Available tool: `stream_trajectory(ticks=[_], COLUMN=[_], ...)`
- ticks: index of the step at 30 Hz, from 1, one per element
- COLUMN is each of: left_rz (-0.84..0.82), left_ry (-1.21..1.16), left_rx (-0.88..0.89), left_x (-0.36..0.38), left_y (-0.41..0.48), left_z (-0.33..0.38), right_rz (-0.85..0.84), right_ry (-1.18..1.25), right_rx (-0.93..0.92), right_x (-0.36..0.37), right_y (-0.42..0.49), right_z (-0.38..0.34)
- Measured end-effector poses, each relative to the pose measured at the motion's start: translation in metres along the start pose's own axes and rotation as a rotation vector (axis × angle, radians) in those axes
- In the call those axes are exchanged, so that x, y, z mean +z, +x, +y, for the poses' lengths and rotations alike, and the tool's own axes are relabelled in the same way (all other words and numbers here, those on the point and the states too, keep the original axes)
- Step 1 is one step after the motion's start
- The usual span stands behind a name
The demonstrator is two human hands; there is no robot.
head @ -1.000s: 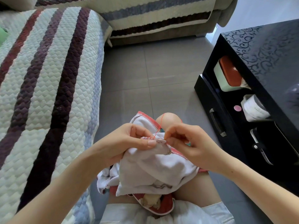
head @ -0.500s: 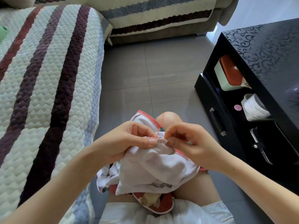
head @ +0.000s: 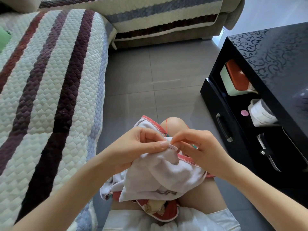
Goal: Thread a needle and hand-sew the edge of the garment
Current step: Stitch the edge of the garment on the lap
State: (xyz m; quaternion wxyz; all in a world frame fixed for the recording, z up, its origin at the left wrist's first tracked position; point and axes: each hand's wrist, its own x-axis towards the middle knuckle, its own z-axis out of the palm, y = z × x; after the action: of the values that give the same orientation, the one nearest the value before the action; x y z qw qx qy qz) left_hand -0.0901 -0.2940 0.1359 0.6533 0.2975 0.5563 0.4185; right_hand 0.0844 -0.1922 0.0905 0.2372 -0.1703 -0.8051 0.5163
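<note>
A soft white cloth garment [head: 160,177] with a salmon-red stitched border lies bunched on a bare thigh, at six o'clock in the scene. Its folded edge, which carries a short row of small stitches [head: 172,148], is lifted at the heap's twelve o'clock. The left hand [head: 140,145] pinches it from nine o'clock and the right hand [head: 200,147] from three o'clock. A thin red thread [head: 166,129] rises from that edge toward twelve o'clock, curving over the knee.
</note>
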Motion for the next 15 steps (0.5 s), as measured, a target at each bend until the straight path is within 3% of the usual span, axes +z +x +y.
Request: stream_trajectory(ticks=[6,12,15], left_rz=[0.177,0.305,0.321], left_ry=[-0.07,-0.114,-0.146], left_rx=[0.151,0.167,0.172], left_x=[0.008,0.021,0.024], left_y=[0.004,0.013,0.015], left_z=[-0.002,-0.005,-0.007], right_rz=[0.115,0.099,0.183], right_ry=[0.041,0.075,0.049], right_rx=[-0.017,-0.014,-0.018], right_x=[0.011,0.016,0.019], right_y=[-0.001,-0.001,0.001], right_z=[-0.007,-0.01,-0.014])
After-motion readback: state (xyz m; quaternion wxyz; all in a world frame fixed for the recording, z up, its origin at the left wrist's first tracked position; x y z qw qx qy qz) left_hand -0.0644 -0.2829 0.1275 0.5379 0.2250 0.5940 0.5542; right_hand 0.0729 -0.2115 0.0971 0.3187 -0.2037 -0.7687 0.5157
